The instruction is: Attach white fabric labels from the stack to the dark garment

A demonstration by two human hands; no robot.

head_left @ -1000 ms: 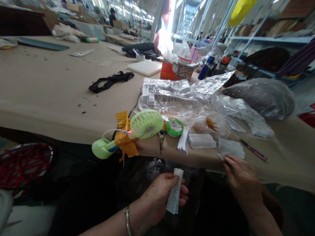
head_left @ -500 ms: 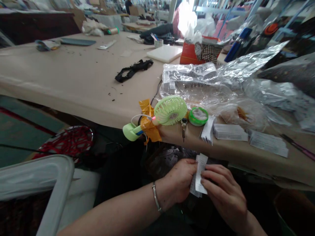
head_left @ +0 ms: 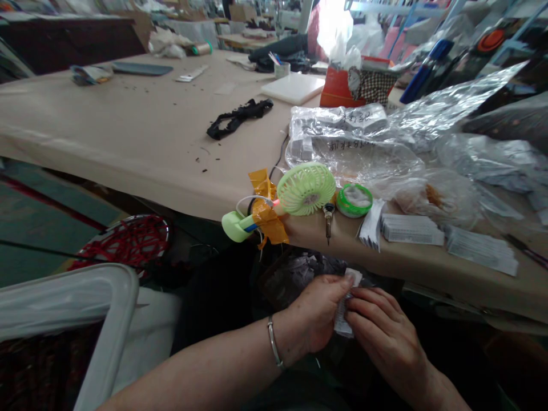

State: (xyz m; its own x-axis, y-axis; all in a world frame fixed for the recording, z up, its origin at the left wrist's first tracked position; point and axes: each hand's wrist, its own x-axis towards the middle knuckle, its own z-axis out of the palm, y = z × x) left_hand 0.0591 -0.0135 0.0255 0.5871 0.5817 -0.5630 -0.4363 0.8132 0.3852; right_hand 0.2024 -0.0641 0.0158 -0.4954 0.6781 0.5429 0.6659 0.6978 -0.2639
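Left hand [head_left: 317, 314]: lower centre of the frame, silver-coloured metal bangle [head_left: 274, 343] at the wrist; thumb and fingers closed on narrow white printed paper labels [head_left: 343, 323].

Right hand [head_left: 387, 328]: lower centre-right, fingers bent together, tips touching the same labels from the right; thumb hidden, so whether it grips them cannot be told.

Paper labels: held between the two hands, in front of the table edge, partly covered by the fingers.

Beige-covered table [head_left: 149, 131]: spans the frame from left to right. Along its near edge, from centre to right:
- pale-green plastic fan [head_left: 306, 189], round-headed, beside shiny orange tape [head_left: 270, 220];
- slender metal-tipped tool [head_left: 328, 224], pointing toward the edge;
- round bright-green tub [head_left: 354, 201], white matter inside;
- curved bundle of white paper slips [head_left: 371, 226];
- flat stack of white printed labels [head_left: 411, 230], just beside the bundle;
- fanned stack of white printed labels [head_left: 482, 250], farther right.

Clear plastic bag with dark handwriting [head_left: 353, 151]: right of centre, behind the fan and tub.

Frayed black fabric loop [head_left: 237, 119]: upper centre, on the table.

White flat slab [head_left: 293, 87]: upper centre, beyond the fabric.

Round basket of red strips [head_left: 128, 240]: left, below table level.
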